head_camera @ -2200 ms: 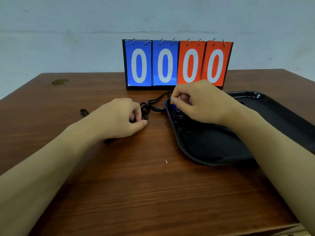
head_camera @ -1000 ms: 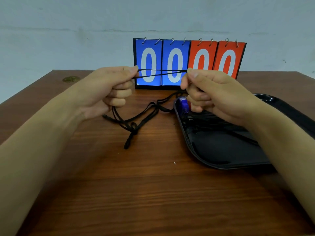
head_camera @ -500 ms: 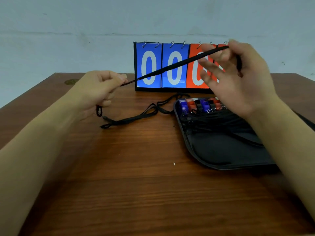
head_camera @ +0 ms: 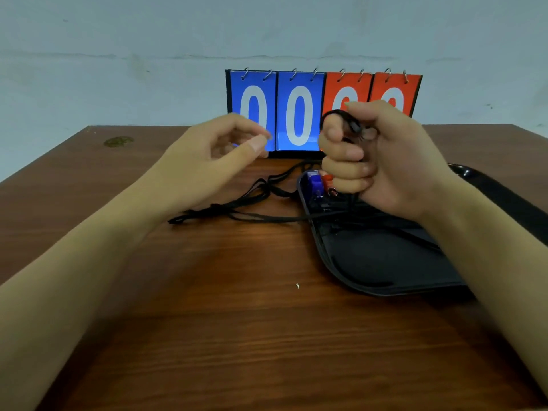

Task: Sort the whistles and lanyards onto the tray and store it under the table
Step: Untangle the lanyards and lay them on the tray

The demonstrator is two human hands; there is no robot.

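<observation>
A brown wooden bench [head_camera: 237,336] fills most of the view, set against a pale wall [head_camera: 118,40]. At its far edge a flip scoreboard [head_camera: 299,114] is stood upright, with two blue cards and two orange-red cards, each showing a white zero; the orange-red cards are partly hidden by the raised right hand. A black tray [head_camera: 385,262] is placed on the right part of the bench, its near left corner rounded. The right hand [head_camera: 382,161] is held above the tray's far left corner with its fingers curled into a fist, and a black lanyard [head_camera: 341,120] is gripped in it, a loop of cord showing over the top of the fist. The left hand [head_camera: 213,161] is raised over the bench beside it, fingers loosely bent and thumb near the fingertips, with nothing seen in it. More black lanyards [head_camera: 237,206] are left in a loose tangle on the bench just left of the tray, one strand reaching over the tray's rim. In the tray's far left corner a blue whistle [head_camera: 315,185] and a red whistle [head_camera: 329,183] are seen side by side, the red one partly covered by the right hand.
</observation>
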